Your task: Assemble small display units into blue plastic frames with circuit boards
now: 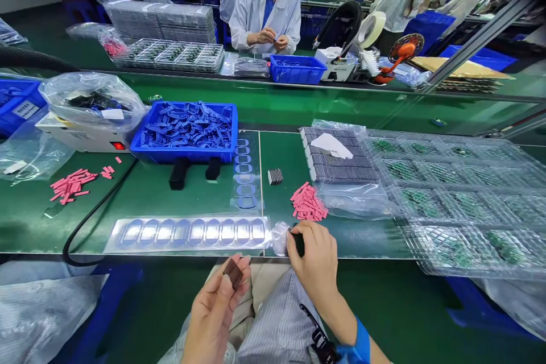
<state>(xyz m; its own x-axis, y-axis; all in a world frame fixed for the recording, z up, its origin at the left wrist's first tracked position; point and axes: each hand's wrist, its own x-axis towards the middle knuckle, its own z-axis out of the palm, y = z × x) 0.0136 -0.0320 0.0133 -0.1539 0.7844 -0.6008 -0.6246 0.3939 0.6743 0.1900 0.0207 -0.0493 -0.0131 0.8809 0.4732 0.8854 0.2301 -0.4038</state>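
Observation:
My left hand (pixel 215 313) is raised above my lap, holding a small dark brown rectangular piece (pixel 234 273) between thumb and fingers. My right hand (pixel 311 256) rests at the front edge of the green workbench (pixel 170 233), pinching a small dark object (pixel 297 243) that is partly hidden by the fingers. A crumpled piece of clear film (pixel 279 238) lies against those fingers. Just left of it runs a clear blister strip with oval cavities (pixel 187 235). A pile of pink pads (pixel 307 202) lies beyond my right hand.
A blue crate of blue parts (pixel 183 151) stands at the back left of the bench, with loose pink pads (pixel 72 186) to its left. Stacked clear trays of green circuit boards (pixel 447 199) cover the right side. A co-worker (pixel 264 11) works across the conveyor.

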